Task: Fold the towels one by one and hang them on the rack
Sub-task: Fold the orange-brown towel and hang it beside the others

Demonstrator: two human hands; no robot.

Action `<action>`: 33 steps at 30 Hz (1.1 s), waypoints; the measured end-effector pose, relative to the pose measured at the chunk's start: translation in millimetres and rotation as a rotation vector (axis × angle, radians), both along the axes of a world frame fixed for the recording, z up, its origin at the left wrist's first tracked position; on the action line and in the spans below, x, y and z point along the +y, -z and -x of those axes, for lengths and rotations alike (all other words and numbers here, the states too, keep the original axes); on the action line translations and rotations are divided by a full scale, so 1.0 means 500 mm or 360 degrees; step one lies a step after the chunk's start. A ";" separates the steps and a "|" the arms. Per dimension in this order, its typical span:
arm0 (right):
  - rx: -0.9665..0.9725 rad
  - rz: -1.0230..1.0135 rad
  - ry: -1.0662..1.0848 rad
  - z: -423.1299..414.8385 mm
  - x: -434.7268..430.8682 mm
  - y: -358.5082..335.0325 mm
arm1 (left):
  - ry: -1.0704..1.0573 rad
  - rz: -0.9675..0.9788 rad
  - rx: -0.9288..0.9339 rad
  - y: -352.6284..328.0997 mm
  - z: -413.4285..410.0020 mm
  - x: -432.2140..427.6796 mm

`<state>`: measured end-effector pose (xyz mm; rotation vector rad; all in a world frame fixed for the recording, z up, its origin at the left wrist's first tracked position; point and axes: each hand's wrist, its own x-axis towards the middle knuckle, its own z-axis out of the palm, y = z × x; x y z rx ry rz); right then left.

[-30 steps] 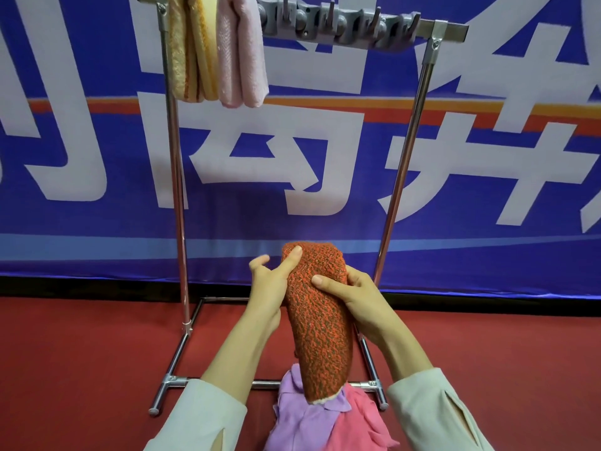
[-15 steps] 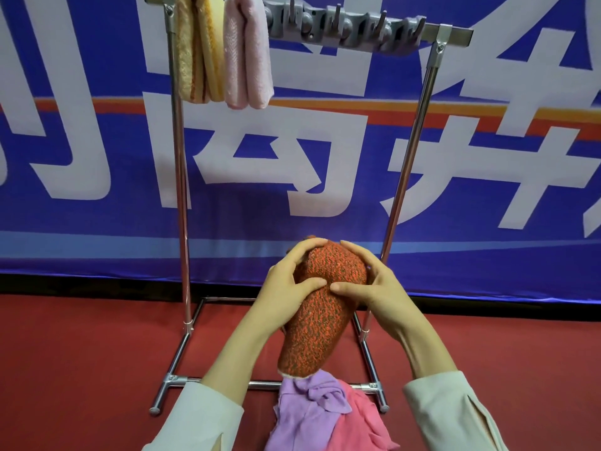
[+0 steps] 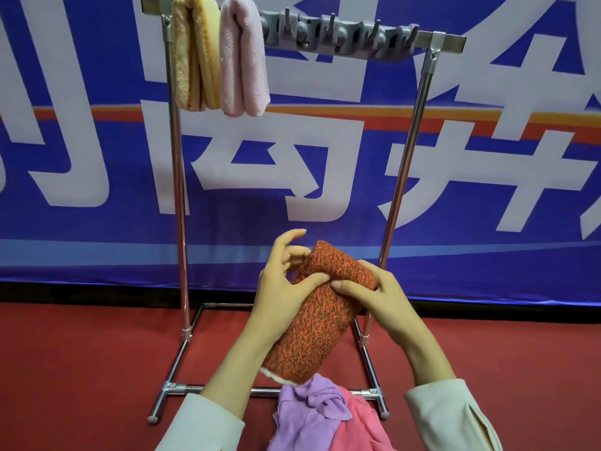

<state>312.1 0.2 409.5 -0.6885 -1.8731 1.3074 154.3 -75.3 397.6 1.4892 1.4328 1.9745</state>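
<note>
The grip of the right hand (image 3: pixel 377 296) is clamped on the orange towel (image 3: pixel 320 323): its thumb lies across the front of the cloth just below the upper fold and its fingers curl round the back. The left hand (image 3: pixel 279 289) has a looser grip on the same towel, its thumb pressed on the front so that its tip meets the right thumb, its index finger lifted clear, and its other fingers half curled at the left side of the fold, where blur hides whether they touch. The towel is a long folded band held in the air, tilted with its rounded fold uppermost and its pale-edged lower end down beside the left wrist. It sits low between the two uprights of the rack (image 3: pixel 403 177), well below the top bar. At the left end of that bar hang a folded yellow towel (image 3: pixel 195 60) and a pale pink towel (image 3: pixel 242 60), side by side and touching, and a grey hook strip (image 3: pixel 341 34) runs along the rest of the bar. The rack's base stands on the red floor (image 3: pixel 65 369). At its near rail, just under the held towel, a lilac towel (image 3: pixel 309 415) and a pink towel (image 3: pixel 361 428) lie crumpled together. A blue banner (image 3: pixel 325 222) with large white characters fills the background.
</note>
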 end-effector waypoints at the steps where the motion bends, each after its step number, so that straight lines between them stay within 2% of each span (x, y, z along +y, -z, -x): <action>1: 0.0064 0.0059 -0.0066 -0.002 -0.003 -0.004 | 0.0018 0.0039 -0.0031 0.001 0.000 0.003; 4: 0.0136 0.0120 -0.0196 -0.006 -0.009 -0.014 | 0.0263 0.0424 -0.0130 0.000 0.013 -0.002; 7: 0.0168 0.0157 -0.0086 -0.004 -0.010 -0.017 | 0.0695 0.0762 -0.0291 -0.003 0.021 -0.016; 11: 0.0228 0.0158 0.0147 0.006 0.000 -0.006 | 0.0736 0.0931 -0.0282 0.009 0.033 -0.008; 14: 0.0147 0.0099 0.0248 0.013 0.007 0.009 | 0.0681 0.1061 -0.0255 0.013 0.039 -0.005; 16: 0.0195 0.0133 0.0271 0.018 0.006 0.009 | 0.0605 0.1051 -0.0312 0.016 0.032 -0.004; 19: 0.0206 0.0385 0.0363 0.024 0.007 0.005 | 0.0429 0.0903 -0.0568 0.015 0.011 0.001; 21: 0.0009 0.0537 0.0321 0.024 0.013 0.005 | 0.0268 0.0761 -0.0603 0.013 0.001 0.005; 24: -0.0260 0.0645 0.0066 0.025 0.011 0.013 | 0.0073 0.0603 -0.0478 0.019 0.001 0.013; 29: -0.0135 0.0833 -0.0347 0.028 -0.001 0.015 | 0.0119 0.0475 -0.0656 0.019 -0.002 0.012; 33: -0.0035 0.0848 -0.0335 0.030 -0.005 0.015 | 0.0180 0.0473 -0.0732 0.017 -0.004 0.012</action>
